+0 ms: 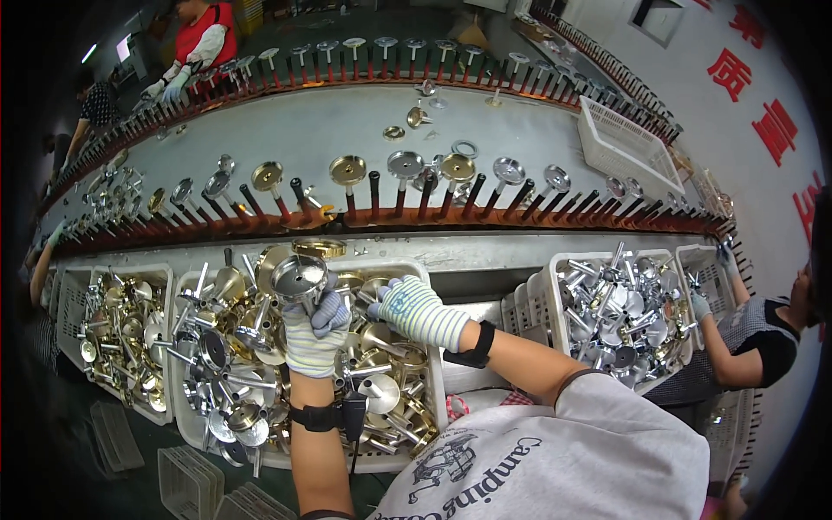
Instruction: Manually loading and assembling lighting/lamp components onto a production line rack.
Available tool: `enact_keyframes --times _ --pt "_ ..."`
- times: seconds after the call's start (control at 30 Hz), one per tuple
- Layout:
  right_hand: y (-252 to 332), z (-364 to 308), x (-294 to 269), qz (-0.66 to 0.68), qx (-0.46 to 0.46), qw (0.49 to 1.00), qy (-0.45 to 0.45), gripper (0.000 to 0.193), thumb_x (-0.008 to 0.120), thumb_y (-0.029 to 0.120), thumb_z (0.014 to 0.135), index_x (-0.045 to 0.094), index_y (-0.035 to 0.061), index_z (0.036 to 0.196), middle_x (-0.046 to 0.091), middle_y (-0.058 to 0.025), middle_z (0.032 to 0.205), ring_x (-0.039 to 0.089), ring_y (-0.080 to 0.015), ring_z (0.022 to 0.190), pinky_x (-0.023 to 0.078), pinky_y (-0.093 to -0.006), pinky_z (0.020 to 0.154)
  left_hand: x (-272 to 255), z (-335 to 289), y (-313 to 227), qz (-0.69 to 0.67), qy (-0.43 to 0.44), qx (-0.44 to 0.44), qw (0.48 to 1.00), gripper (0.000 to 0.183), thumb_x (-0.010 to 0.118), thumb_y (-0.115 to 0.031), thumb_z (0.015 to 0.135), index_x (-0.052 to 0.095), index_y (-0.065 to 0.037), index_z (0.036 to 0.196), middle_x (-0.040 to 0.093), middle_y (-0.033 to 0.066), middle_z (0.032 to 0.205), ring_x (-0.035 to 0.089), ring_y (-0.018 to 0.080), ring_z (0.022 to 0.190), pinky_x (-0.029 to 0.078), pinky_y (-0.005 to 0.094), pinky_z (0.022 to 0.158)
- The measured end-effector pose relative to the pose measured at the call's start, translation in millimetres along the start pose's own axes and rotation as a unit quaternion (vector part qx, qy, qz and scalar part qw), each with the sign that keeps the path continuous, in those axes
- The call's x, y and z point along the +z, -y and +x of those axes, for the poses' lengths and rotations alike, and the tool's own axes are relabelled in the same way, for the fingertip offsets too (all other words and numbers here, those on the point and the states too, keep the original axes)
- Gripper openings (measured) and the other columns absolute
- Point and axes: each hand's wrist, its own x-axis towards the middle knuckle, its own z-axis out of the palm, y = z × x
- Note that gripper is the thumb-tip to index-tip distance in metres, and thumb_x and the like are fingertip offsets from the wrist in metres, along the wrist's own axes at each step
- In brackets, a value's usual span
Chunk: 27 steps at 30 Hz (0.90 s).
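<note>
My left hand (315,336), in a striped knit glove, is closed around the stem of a silver disc-topped metal part (299,276), its round face tilted up. This part is raised over a white crate (192,433) heaped with silver and gold stemmed discs. To its right, my gloved right hand (425,314) is at the crate's far right corner with its fingers bent inward. What those fingers hold, if anything, is hidden. A gold disc (319,248) shows just beyond the silver one, and a gold funnel-shaped part (380,339) lies below my right hand.
Ahead runs a curved conveyor (520,139) edged with upright pegs, many topped with discs. A white basket (637,160) stands on its surface. More filled crates flank me: gold parts (130,329) left, silver parts (620,303) right. Co-workers (737,334) are at the right, left and far side.
</note>
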Motion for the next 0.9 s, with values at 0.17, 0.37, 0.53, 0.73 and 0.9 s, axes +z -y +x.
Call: enact_keyframes --times 0.17,0.37,0.53,0.73,0.9 --pt "-9 -14 -31 0.094 0.022 0.988 -0.123 0.023 0.062 0.023 0.075 0.061 0.0098 0.093 0.058 -0.0103 0.081 0.058 -0.0264 0.075 0.047 -0.0382 0.068 -9 -5 -2 0.009 0.045 0.001 0.999 0.047 0.063 -0.028 0.080 0.048 -0.005 0.118 0.057 0.0073 0.100 0.039 0.0057 0.048 0.030 0.0214 0.044" --pt "-55 -52 -67 0.631 0.204 0.671 -0.331 0.026 0.058 0.022 0.085 0.058 0.0022 0.101 0.061 -0.0049 0.081 0.057 -0.0120 0.074 0.048 -0.0263 0.070 -1 -7 -4 -0.001 0.019 0.010 1.000 0.043 0.070 -0.022 0.073 0.054 -0.004 0.109 0.059 0.0127 0.101 0.040 0.0041 0.047 0.032 0.0163 0.041" --pt "-147 -88 -49 0.792 0.150 0.372 -0.459 0.028 0.061 0.008 0.080 0.055 0.0051 0.107 0.061 -0.0062 0.092 0.061 -0.0187 0.082 0.051 -0.0326 0.077 -9 -1 -3 -0.006 0.034 0.009 0.999 0.040 0.062 -0.023 0.080 0.051 -0.002 0.112 0.058 0.0115 0.099 0.042 0.0054 0.047 0.032 0.0182 0.039" --pt "-248 -90 -3 0.481 0.311 0.549 -0.608 0.025 0.062 0.003 0.079 0.055 0.0004 0.103 0.062 -0.0048 0.091 0.058 -0.0143 0.080 0.048 -0.0265 0.073 -7 -3 -1 -0.010 0.031 0.012 0.999 0.039 0.063 -0.025 0.080 0.053 -0.003 0.110 0.057 0.0121 0.100 0.041 0.0049 0.046 0.032 0.0178 0.040" --pt "-266 -77 28 0.331 0.465 0.655 -0.495 0.031 0.064 0.020 0.081 0.059 0.0007 0.104 0.063 -0.0046 0.088 0.052 -0.0138 0.074 0.044 -0.0294 0.069 -8 -6 -3 0.013 0.006 0.019 1.000 0.039 0.066 -0.028 0.077 0.055 -0.006 0.108 0.058 0.0094 0.096 0.039 0.0042 0.046 0.031 0.0171 0.040"
